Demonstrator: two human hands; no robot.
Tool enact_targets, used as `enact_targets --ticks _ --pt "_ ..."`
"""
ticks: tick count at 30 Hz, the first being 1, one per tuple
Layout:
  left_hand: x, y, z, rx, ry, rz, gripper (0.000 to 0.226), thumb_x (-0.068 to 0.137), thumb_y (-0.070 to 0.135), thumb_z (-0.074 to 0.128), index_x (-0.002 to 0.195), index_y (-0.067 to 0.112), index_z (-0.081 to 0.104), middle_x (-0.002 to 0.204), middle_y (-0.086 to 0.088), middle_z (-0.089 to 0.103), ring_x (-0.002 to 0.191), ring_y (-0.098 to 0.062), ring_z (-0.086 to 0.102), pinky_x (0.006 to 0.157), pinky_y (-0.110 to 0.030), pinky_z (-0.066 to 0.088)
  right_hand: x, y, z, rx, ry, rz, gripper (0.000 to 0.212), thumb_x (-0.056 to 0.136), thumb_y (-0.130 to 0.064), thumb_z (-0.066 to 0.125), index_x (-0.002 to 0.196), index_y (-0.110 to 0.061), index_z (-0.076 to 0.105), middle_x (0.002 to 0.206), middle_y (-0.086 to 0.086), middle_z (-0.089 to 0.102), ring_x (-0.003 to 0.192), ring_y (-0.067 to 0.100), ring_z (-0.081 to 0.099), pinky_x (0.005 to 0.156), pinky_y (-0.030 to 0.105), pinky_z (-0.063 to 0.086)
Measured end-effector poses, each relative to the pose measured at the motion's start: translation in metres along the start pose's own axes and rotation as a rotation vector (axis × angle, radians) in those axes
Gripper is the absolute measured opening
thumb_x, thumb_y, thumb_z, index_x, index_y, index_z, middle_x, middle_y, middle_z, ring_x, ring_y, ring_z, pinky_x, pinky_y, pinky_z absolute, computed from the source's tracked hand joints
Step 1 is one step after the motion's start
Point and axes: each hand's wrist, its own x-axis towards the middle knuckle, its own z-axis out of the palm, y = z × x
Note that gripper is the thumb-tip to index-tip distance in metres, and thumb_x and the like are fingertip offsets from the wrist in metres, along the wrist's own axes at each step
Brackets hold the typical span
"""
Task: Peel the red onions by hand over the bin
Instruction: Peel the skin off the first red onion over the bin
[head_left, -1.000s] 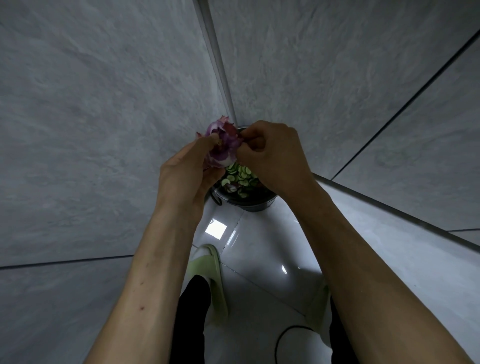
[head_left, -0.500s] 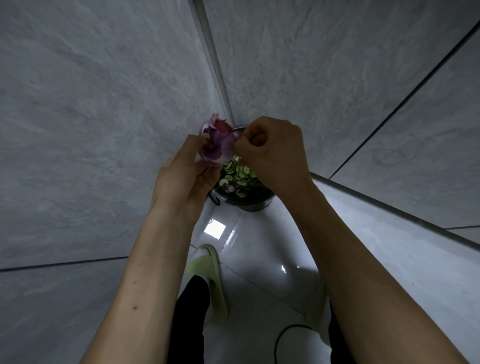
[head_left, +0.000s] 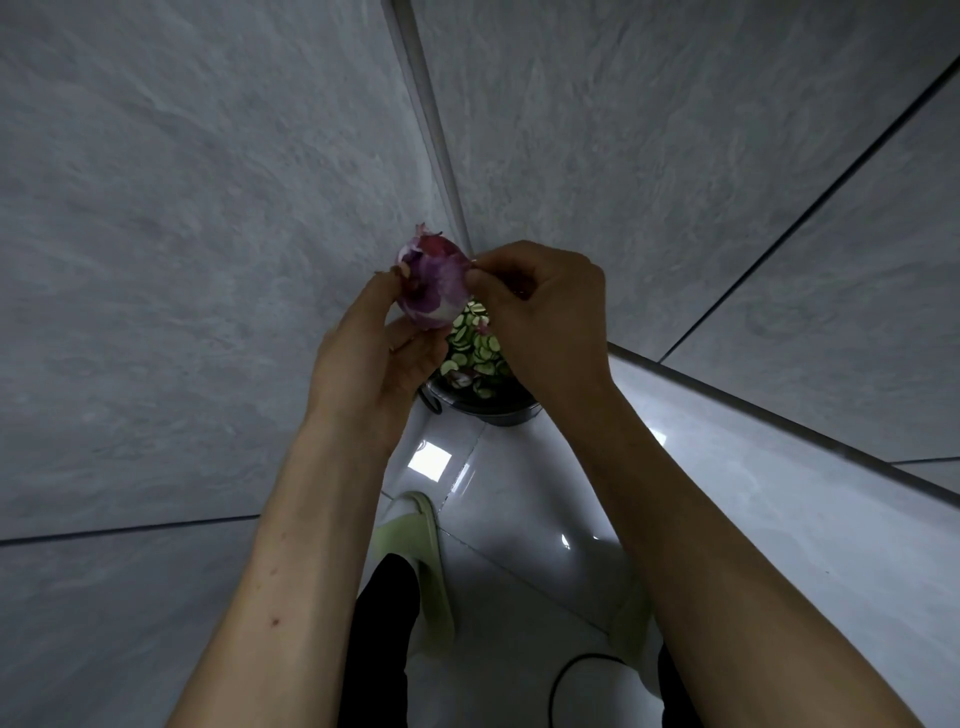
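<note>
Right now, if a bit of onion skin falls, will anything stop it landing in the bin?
Probably not. The onion is held above the bin, and only the right hand partly covers its opening.

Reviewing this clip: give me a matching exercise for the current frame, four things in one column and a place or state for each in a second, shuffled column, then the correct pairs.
Things
1. red onion
2. bin
3. left hand
4. slipper

Places or states
A. on the glossy floor, pale green
B. in the wall corner, holding green-and-white vegetable scraps
C. cradles the onion from below
D. held above the bin, partly peeled, loose skin at its top

Pairs: 1-D, 2-B, 3-C, 4-A. The right hand pinches the onion's skin on its right side.
</note>
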Motion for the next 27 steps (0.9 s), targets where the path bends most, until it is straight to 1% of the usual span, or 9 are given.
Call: enact_targets --ticks 4,6,8,11,14,18,21,25,27 --pt "-0.003 -0.001 0.004 0.116 -0.063 0.132 0.025 0.102 0.035 0.051 0.101 0.021 0.071 0.091 0.002 0.079 0.092 -0.017 0.073 0.087 -0.034 0.055 0.0 -0.001 0.002 -0.076 0.049 -0.001 0.011 0.091 -0.012 0.065 0.082 -0.007 0.067 0.07 -0.004 0.064 0.06 0.004 0.057 0.064 0.005 0.043" --pt "-0.003 -0.002 0.005 0.164 -0.072 0.206 0.024 0.094 0.029 0.061 0.113 0.019 0.071 0.101 0.001 0.077 0.096 -0.02 0.073 0.085 -0.033 0.057 -0.001 -0.004 0.004 -0.075 0.066 0.014 0.01 0.093 -0.013 0.062 0.084 -0.008 0.064 0.071 -0.005 0.062 0.061 0.002 0.057 0.064 0.009 0.045" --pt "-0.003 -0.004 0.007 0.241 -0.05 0.27 0.045 0.083 0.026 0.072 0.126 0.015 0.065 0.102 0.002 0.076 0.101 -0.023 0.073 0.084 -0.033 0.06 -0.003 -0.006 0.005 -0.07 0.076 0.016 0.011 0.094 -0.013 0.061 0.085 -0.007 0.063 0.072 0.0 0.065 0.064 0.007 0.06 0.065 0.017 0.048" --pt "-0.002 -0.007 0.007 0.315 0.02 0.336 0.049 0.084 0.018 0.082 0.128 0.01 0.061 0.104 -0.001 0.077 0.097 -0.021 0.075 0.084 -0.039 0.063 -0.005 -0.008 0.005 -0.062 0.058 0.007 0.01 0.093 -0.013 0.061 0.085 -0.007 0.063 0.072 0.001 0.065 0.063 0.007 0.06 0.064 0.018 0.048" --pt "0.003 -0.007 0.004 0.242 0.054 0.298 0.037 0.09 0.015 0.075 0.123 0.007 0.062 0.087 0.007 0.078 0.087 -0.013 0.075 0.076 -0.031 0.062 -0.006 -0.009 0.005 0.03 0.039 0.079 0.007 0.091 -0.012 0.064 0.086 -0.007 0.065 0.072 -0.005 0.064 0.062 0.001 0.058 0.063 0.008 0.045" --pt "0.012 -0.008 0.001 0.053 0.024 0.14 0.02 0.095 0.011 0.066 0.115 0.007 0.068 0.101 -0.004 0.077 0.097 -0.017 0.072 0.074 -0.025 0.056 -0.005 -0.009 0.004 0.261 0.063 0.334 0.011 0.091 -0.014 0.066 0.091 -0.004 0.07 0.074 -0.005 0.069 0.065 0.001 0.066 0.061 0.008 0.048" --pt "0.011 -0.009 0.002 -0.081 0.011 0.022 0.011 0.094 0.012 0.065 0.104 0.009 0.07 0.099 -0.006 0.075 0.094 -0.019 0.07 0.072 -0.024 0.057 -0.001 -0.006 -0.001 0.37 0.033 0.442 0.013 0.092 -0.012 0.064 0.093 -0.001 0.072 0.075 0.0 0.072 0.066 0.005 0.069 0.061 0.013 0.052" --pt "0.009 -0.011 0.002 -0.122 0.006 -0.017 0.009 0.094 0.011 0.064 0.101 0.009 0.07 0.099 -0.009 0.075 0.094 -0.02 0.071 0.075 -0.025 0.057 0.0 -0.003 -0.002 0.213 -0.078 0.273 0.018 0.091 -0.027 0.068 0.094 -0.01 0.075 0.081 -0.002 0.074 0.075 0.006 0.07 0.073 0.017 0.055" --pt "0.01 -0.014 0.003 -0.049 0.003 0.025 0.009 0.094 0.011 0.066 0.101 0.01 0.071 0.099 -0.006 0.077 0.099 -0.02 0.072 0.08 -0.029 0.058 -0.003 -0.002 0.0 0.141 -0.12 0.149 0.017 0.09 -0.025 0.069 0.096 -0.012 0.077 0.083 -0.002 0.076 0.077 0.005 0.07 0.074 0.016 0.055"
